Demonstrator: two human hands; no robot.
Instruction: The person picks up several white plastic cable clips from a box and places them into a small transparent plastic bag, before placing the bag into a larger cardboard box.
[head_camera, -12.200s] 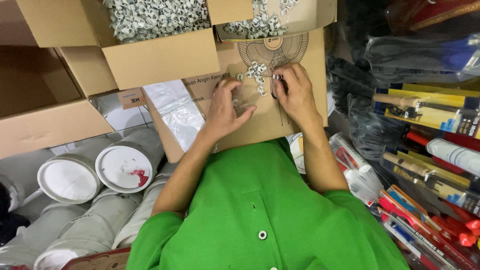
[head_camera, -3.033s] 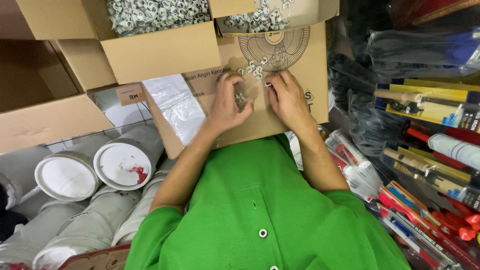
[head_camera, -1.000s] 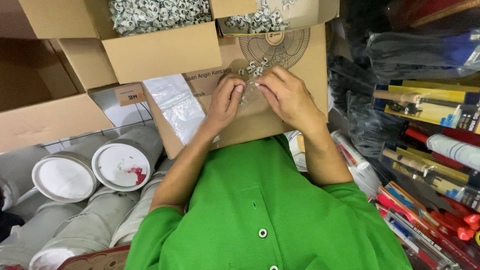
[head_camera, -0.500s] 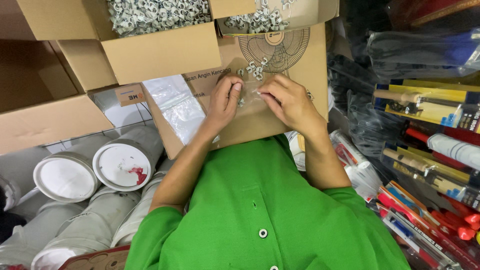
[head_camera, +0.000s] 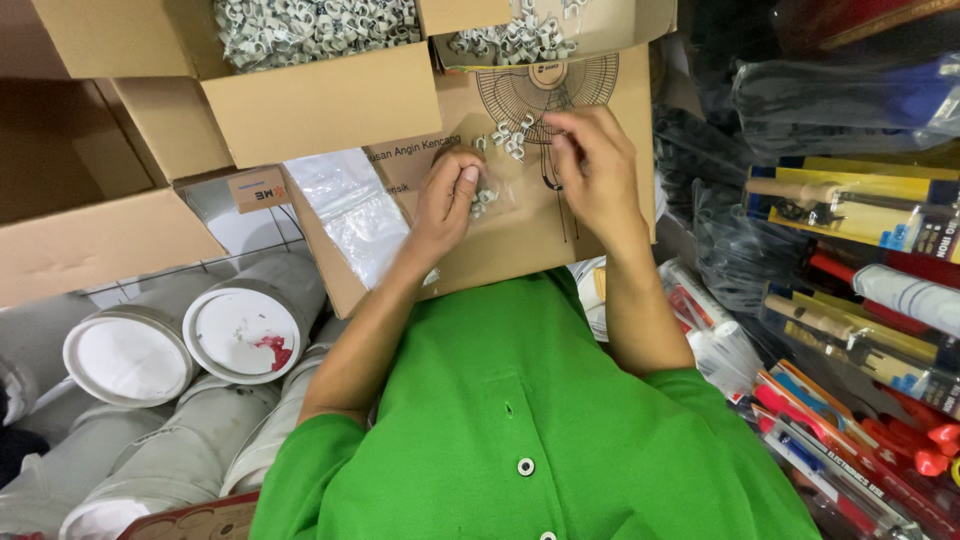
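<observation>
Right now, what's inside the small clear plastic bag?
A few small white plastic clips show through the small clear plastic bag, pinched by the left hand. Its fingers hide the bag's left edge; count unclear.

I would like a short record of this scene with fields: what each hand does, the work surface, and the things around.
Left hand: left hand pinches a small clear bag with a few white clips inside
Right hand: right hand holds the other edge of the bag, fingers bent over loose clips
Surface: flat cardboard box printed with a fan drawing
Behind: open carton full of white clips
Left side: white round lids, clear plastic sheet
Right side: packaged tools
Clothing: green shirt
</observation>
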